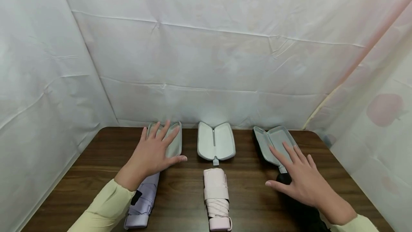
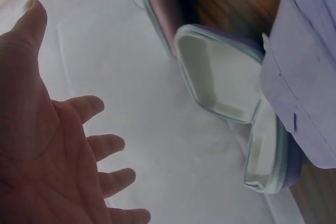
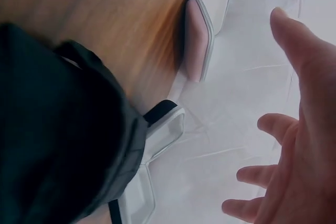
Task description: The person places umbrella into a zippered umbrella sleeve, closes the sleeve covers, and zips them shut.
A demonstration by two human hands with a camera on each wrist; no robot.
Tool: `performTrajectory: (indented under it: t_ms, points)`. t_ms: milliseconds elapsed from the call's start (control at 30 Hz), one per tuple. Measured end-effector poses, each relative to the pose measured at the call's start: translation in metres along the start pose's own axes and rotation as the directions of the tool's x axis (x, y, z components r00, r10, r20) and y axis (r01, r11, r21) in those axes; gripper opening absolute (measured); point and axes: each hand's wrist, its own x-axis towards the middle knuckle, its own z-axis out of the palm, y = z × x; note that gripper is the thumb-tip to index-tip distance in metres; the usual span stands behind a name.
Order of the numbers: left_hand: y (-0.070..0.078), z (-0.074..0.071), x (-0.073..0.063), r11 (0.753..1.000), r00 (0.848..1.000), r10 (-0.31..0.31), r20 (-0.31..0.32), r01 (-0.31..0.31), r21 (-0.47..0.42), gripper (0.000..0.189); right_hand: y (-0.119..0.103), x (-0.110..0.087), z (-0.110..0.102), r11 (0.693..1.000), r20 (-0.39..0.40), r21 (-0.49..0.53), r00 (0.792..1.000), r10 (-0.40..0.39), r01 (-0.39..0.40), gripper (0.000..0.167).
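My left hand [image 1: 149, 155] hovers with spread fingers over the far end of a lilac folding umbrella [image 1: 145, 199], overlapping an open zip case [image 1: 176, 146] behind it. In the left wrist view that case [image 2: 220, 72] has a pale lining and the palm holds nothing. On the other side my right hand [image 1: 304, 180], fingers also spread, is above a black folding umbrella [image 1: 299, 210], partly hidden beneath it. Beyond its fingertips lies another open case [image 1: 275, 137], black outside. The right wrist view shows the black umbrella [image 3: 58, 129] large and the palm bare.
Between the hands, a pale pink folding umbrella [image 1: 216, 196] lies lengthwise before a third open case [image 1: 206, 140], pink outside in the wrist views. All rest on a dark wood table [image 1: 181, 196]. White sheeting [image 1: 209, 60] hangs behind the table and at both sides.
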Motion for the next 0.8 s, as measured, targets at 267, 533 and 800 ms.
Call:
performTrajectory:
  t_ms: [267,533,800]
  points:
    - [0.010,-0.010,-0.018,0.999,0.999,0.040,-0.016,-0.040,-0.002,0.103,0.003,-0.020,0.010,0.999,0.016,-0.043,0.999,0.028,-0.027,0.100]
    - [0.018,-0.017,-0.032,0.998,0.998,0.056,-0.031,-0.056,-0.015,0.101,0.012,-0.036,0.025,0.995,0.068,-0.045,0.994,0.091,-0.088,0.098]
    - [0.023,-0.022,-0.041,0.997,0.997,0.069,-0.029,-0.070,-0.023,0.100,0.019,-0.046,0.038,0.991,0.119,-0.035,0.984,0.135,-0.131,0.097]
